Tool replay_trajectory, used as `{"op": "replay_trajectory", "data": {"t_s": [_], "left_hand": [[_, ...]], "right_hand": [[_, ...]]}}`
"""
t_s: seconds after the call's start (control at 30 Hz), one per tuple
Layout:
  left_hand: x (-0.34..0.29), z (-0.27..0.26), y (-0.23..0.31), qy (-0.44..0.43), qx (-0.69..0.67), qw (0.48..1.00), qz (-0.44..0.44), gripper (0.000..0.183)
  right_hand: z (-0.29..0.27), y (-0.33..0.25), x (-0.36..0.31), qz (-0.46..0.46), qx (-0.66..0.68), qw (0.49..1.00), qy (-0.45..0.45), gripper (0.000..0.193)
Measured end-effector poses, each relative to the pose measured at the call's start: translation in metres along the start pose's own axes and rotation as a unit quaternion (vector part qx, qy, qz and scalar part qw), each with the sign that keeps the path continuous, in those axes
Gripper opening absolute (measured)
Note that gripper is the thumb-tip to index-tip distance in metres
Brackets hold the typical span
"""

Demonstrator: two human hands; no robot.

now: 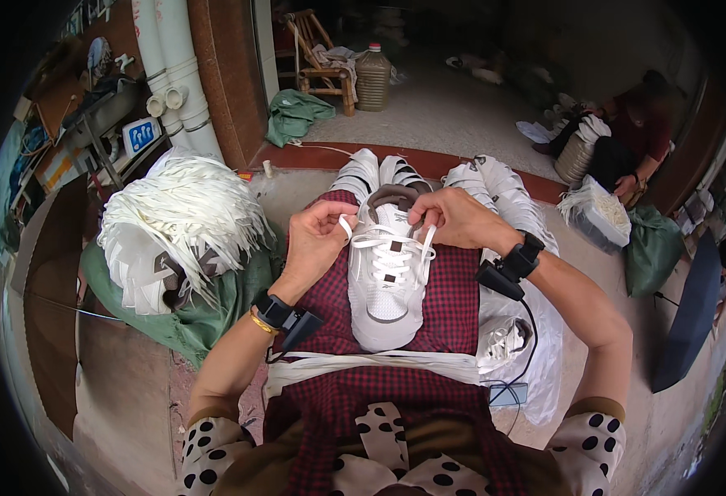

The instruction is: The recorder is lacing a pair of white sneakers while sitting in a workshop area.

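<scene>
A white sneaker (pixel 389 306) with a grey-brown collar lies on my lap, its toe pointing toward me, on a red and black checked apron (pixel 452 302). White laces cross its tongue through several eyelets. My left hand (pixel 317 240) pinches one white lace end (pixel 345 227) beside the shoe's left edge. On the other side, my right hand (pixel 460 218) is closed at the top eyelets, with a lace (pixel 428 245) hanging from its fingers. Its fingertips touch the shoe near the collar. Both wrists wear black devices with straps.
To the left, a heap of white laces (pixel 181 207) lies over shoe parts on a green sack (pixel 144 318). Another white shoe (pixel 503 343) sits right of my lap on clear plastic. A person (pixel 640 132) sits at the far right by a box of laces (pixel 598 219).
</scene>
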State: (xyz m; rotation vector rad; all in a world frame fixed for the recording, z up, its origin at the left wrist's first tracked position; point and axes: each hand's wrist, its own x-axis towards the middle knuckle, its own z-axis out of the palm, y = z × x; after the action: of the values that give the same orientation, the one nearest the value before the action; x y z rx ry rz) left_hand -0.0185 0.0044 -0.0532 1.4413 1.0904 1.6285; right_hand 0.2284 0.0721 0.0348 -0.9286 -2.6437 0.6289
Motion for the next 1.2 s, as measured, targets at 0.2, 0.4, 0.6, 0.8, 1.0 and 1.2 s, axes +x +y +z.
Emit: {"op": "replay_trajectory", "data": {"t_s": [0.2,0.4,0.6,0.8,1.0,1.2], "left_hand": [[0.001,0.005,-0.006,-0.011,0.004,1.0,0.023,0.01],[-0.005,0.013,0.006,-0.003,0.238,0.95,0.2,0.013],[0.017,0.007,0.015,-0.085,0.038,0.995,-0.043,0.011],[0.025,-0.009,0.012,-0.114,-0.07,0.965,-0.225,0.011],[0.02,-0.001,0.01,-0.078,0.025,0.993,-0.088,0.01],[0.013,-0.012,0.008,0.047,0.039,0.997,0.045,0.021]], "right_hand": [[-0.028,-0.002,0.007,0.025,-0.051,0.997,-0.045,0.03],[0.021,-0.016,0.044,-0.125,0.025,0.991,0.051,0.016],[0.04,-0.01,0.046,-0.04,0.198,0.979,0.02,0.019],[0.045,-0.008,0.042,-0.021,0.241,0.97,0.019,0.021],[0.041,-0.017,0.047,-0.126,0.061,0.986,0.087,0.012],[0.01,-0.008,0.028,-0.157,-0.123,0.97,0.138,0.015]]}}
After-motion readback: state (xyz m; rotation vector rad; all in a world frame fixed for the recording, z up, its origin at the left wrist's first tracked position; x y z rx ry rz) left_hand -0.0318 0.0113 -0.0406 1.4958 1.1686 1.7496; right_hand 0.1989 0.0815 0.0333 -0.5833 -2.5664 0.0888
